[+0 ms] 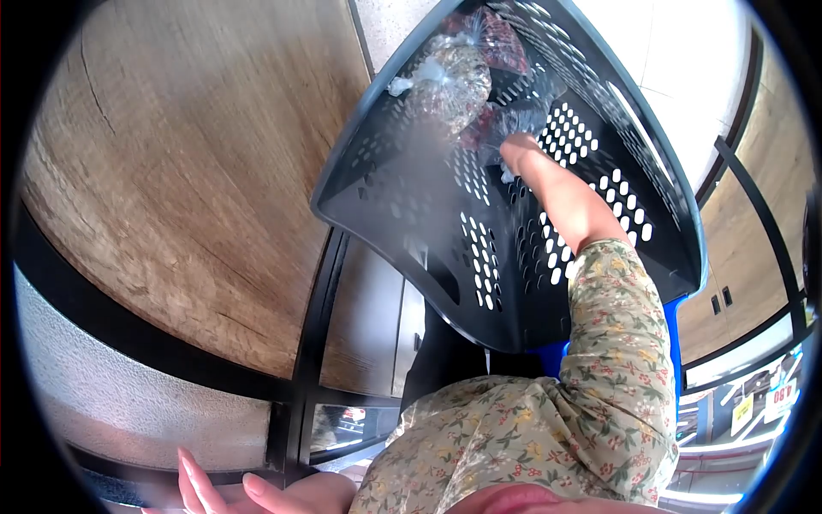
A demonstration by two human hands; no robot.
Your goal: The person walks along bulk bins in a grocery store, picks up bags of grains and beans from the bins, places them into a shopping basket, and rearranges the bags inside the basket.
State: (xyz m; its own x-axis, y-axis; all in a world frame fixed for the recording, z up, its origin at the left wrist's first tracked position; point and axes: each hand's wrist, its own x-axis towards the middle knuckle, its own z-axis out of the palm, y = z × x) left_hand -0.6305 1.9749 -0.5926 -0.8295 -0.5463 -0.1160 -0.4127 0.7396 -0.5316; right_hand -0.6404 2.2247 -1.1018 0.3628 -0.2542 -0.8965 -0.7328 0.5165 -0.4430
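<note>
My right hand [520, 150] reaches down into a black perforated plastic basket [377, 199], its fingers closed at a clear plastic bag [520, 122] and partly hidden. What that bag contains is hard to make out. Next to it, toward the basket's far end, lies a knotted clear bag of pale, mixed pieces [454, 86]. Beyond this is another clear bag with dark red contents [505, 44]. Down at the lower left, outside the basket, my left hand [257, 495] holds nothing, with its fingers apart.
A wood-grain panel [188, 171] with black framing stands left of the basket. Pale floor [685, 60] shows on the far right side. Wooden cabinets [736, 283] and shelves with price tags [779, 396] are at the right edge. A blue part [674, 334] lies beneath the basket.
</note>
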